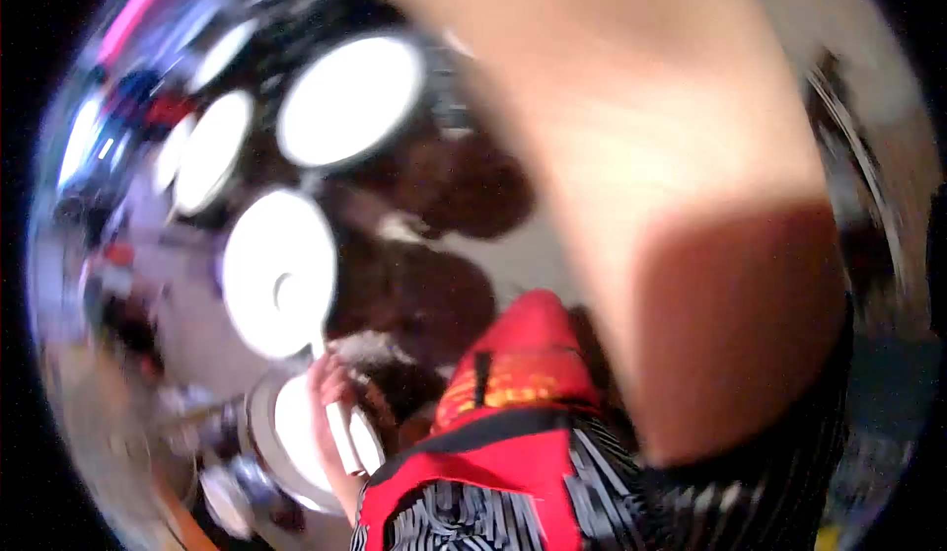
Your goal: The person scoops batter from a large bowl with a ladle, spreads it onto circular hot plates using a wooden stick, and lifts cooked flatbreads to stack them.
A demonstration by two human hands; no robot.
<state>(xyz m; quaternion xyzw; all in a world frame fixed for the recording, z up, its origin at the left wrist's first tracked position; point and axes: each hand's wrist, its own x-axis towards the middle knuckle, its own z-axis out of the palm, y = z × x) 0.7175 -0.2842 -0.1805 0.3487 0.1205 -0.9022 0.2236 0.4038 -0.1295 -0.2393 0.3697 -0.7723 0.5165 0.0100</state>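
Note:
Low on the left, my left hand (333,388) is closed around a pale, stick-like thing (344,438), whose rear end shows below the fingers. A thin pale part rises from the hand to the edge of a bright white disc (266,265) with a small ring mark; I cannot tell whether they are joined. Under the hand sits another round white surface (301,418) with a pale rim. My right arm (671,156) is raised close to the camera and fills the upper right, blurred. The right hand lies outside the picture.
More white discs stand ahead, a large one (352,100) and a smaller one (214,151) farther left. Dark round shapes (473,186) lie between the discs and me. My red-clad leg (528,354) is at the lower middle. Motion blur smears the surroundings.

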